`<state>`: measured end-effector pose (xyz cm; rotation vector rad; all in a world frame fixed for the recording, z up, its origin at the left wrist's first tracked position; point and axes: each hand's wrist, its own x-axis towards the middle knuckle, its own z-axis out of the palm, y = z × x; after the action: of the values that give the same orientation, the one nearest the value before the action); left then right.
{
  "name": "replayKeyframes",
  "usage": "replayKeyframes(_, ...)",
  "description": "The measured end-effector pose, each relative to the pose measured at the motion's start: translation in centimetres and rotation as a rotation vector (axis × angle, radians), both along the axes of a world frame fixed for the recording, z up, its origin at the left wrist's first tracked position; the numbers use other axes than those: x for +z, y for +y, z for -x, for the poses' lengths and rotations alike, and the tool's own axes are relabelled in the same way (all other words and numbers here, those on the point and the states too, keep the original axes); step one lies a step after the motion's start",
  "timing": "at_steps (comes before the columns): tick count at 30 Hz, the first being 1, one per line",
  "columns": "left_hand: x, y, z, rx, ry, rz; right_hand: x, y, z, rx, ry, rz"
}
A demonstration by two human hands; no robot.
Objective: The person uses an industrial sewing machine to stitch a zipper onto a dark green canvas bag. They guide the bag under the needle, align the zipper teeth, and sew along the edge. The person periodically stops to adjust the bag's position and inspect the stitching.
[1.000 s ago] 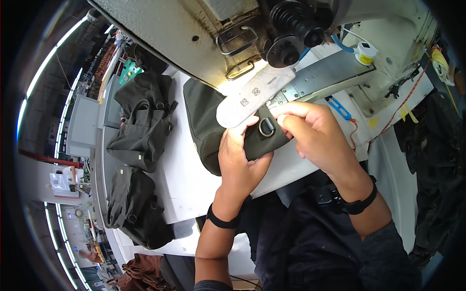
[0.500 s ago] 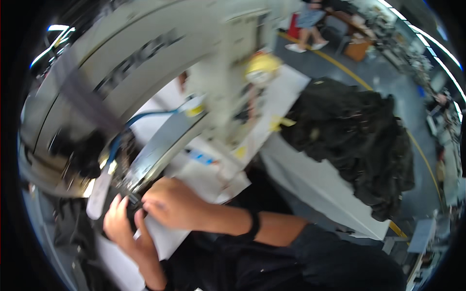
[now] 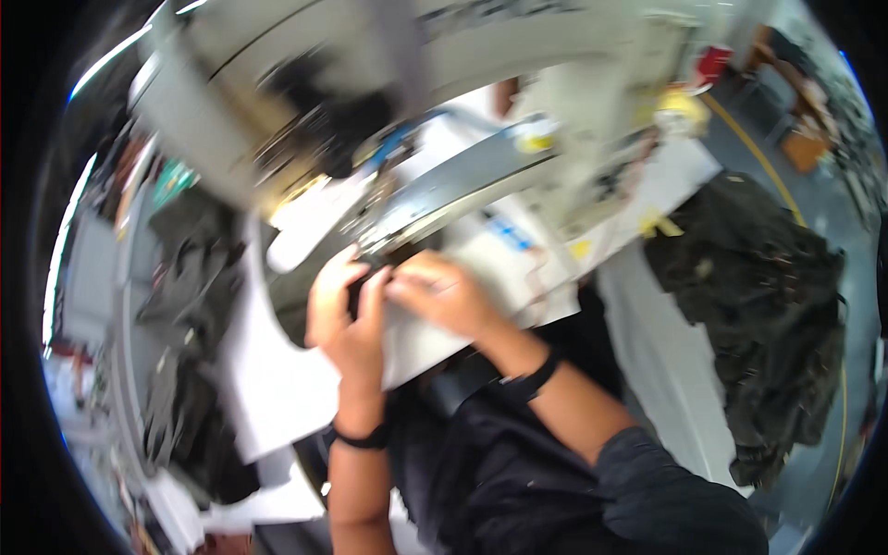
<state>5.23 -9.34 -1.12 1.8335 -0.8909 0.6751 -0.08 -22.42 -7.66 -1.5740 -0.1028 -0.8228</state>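
Observation:
A dark garment [image 3: 291, 298] lies on the white table, partly under the slim metal work arm [image 3: 462, 190] of a large pale sewing machine [image 3: 518, 55]. My left hand [image 3: 347, 314] is closed on the dark cloth just in front of that arm's end, thumb and fingers on either side of a black piece. Close beside it my right hand [image 3: 439, 294] pinches the cloth with its fingertips, almost touching the left thumb. What lies between the fingertips is small and blurred. The machine's needle area, above my hands, is also smeared.
More dark garments [image 3: 190, 268] are heaped on the left. A large pile of dark clothing [image 3: 754, 305] hangs over a white surface at right. A blue strip [image 3: 509, 233] lies on the white tabletop [image 3: 277, 388]. A yellow object [image 3: 683, 113] sits behind the machine.
The view has swung left, so the machine and both hands appear farther right and higher. My hands stay together at the cloth, and the left-hand garment pile now shows more.

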Motion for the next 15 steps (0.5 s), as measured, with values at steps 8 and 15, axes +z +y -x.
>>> replayKeyframes(8, 0.7, 1.3, 1.2, -0.108, 0.277, 0.140, 6.2, 1.3, 4.0, 0.111, 0.258, -0.169)
replayKeyframes(15, 0.8, 0.6, 0.9, -0.160, 0.343, 0.200, 6.5, 0.8, 3.8, 0.120, 0.279, -0.199)
